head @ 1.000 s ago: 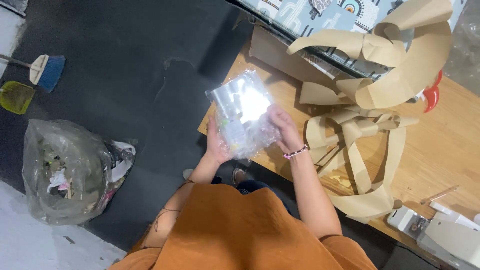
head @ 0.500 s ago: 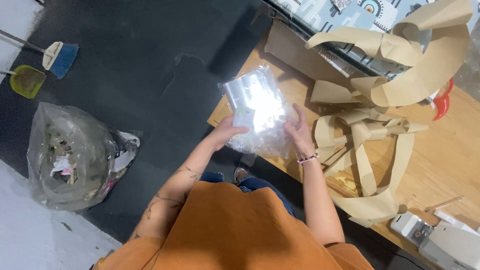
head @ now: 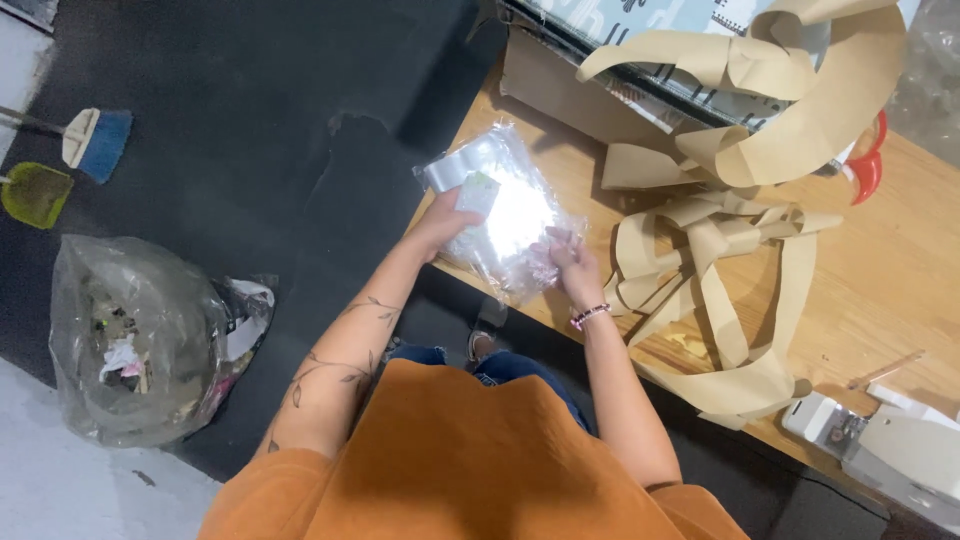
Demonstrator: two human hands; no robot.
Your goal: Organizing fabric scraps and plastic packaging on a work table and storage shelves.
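Left hand point(head: 445, 222): grip clasping clear plastic packet point(head: 505, 210).
Right hand point(head: 568, 262): pinching its lower edge.
Packet: probably light, floppy, slippery; best held by edges.

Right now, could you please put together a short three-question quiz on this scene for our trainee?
1. True or false: both hands hold the clear plastic bag over the edge of the wooden table.
2. What lies on the table just beyond the right hand? A) brown paper strips B) a blue towel C) a metal pan
3. What sits on the dark floor beside the person's left arm?

Key:
1. True; the left hand grips the other side.
2. A, the brown paper strips.
3. A filled clear rubbish bag.
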